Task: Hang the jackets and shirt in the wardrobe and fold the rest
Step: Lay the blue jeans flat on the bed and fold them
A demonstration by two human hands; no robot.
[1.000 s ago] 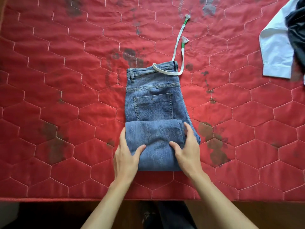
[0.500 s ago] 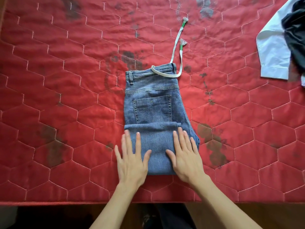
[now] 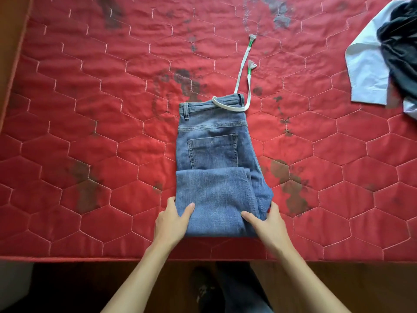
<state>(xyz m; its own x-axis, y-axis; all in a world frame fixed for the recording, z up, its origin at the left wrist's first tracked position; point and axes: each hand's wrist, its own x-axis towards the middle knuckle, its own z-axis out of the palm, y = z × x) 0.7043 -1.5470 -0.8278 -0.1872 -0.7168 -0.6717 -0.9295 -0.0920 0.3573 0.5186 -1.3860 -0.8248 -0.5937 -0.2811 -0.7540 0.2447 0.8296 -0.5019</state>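
Half a second ago both palms lay flat on the denim. Now the left hand (image 3: pixel 172 222) pinches the left edge of the jeans (image 3: pixel 214 154), thumb on top and fingers at the side. The jeans lie half-folded on the bed (image 3: pixel 90 132), near its front edge. The right hand (image 3: pixel 266 222) grips the right edge likewise. Smoothing looks done, and another fold probably follows. The shirt (image 3: pixel 365 71) waits far right.

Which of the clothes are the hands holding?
The blue jeans, gripped at the near fold by the left hand and right hand. The white shirt and dark garment lie far right.
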